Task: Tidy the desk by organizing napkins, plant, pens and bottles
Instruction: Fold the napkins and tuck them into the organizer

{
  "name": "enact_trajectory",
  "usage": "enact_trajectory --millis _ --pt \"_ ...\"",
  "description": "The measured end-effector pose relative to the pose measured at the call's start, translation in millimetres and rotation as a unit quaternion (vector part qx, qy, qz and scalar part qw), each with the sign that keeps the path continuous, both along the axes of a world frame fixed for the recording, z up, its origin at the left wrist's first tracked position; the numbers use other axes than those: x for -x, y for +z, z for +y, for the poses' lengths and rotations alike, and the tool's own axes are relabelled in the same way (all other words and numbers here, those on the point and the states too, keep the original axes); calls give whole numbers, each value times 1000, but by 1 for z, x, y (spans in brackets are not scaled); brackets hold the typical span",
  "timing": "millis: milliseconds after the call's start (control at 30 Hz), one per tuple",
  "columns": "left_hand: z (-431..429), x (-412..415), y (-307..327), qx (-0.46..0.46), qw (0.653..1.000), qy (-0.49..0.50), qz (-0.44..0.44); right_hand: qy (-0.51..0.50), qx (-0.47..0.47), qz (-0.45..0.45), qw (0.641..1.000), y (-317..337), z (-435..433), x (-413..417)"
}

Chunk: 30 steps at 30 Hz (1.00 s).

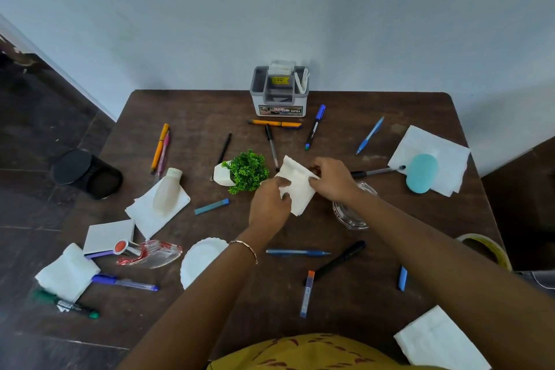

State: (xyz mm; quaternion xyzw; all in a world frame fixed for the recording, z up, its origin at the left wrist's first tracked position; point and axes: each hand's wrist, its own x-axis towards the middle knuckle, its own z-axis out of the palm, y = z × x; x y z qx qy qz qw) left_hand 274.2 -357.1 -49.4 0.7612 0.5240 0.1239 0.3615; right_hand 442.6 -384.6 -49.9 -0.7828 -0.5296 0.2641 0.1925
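Your left grip (270, 204) and right grip (332, 179) both pinch the napkin (300, 192). Fold it edge to edge and press flat.

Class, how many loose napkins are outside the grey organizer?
5: one napkin held by the left hand and right hand; one under the cream bottle; one under the teal bottle; one near-left; one near-right. More could be hidden.
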Motion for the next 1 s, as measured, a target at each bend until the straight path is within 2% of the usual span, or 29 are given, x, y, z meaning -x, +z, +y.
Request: enact_trajectory --millis 100,200,300,567,767,900,1000 --pt "-7 5 2 62 990 120 -37 35 -46 -20 998 7 -10 13" --pt "-11 11 3 222 935 242 -131 82 -64 -39 994 5 -22 26" --pt "-10 19 -1 291 902 274 -164 120 -52 -61 990 0 -30 37" --pt "-3 22 -7 293 899 276 -171 145 -24 -50 988 -7 -32 47" --pt "-1 23 -8 285 904 271 -165 -8 -88 -26 996 -8 -23 48" --pt "0 23 -7 294 896 279 -181 -8 -8 -55 998 -11 -17 46" --pt "0 23 -7 300 892 280 -191 -13 9 -57 998 -11 -13 50"
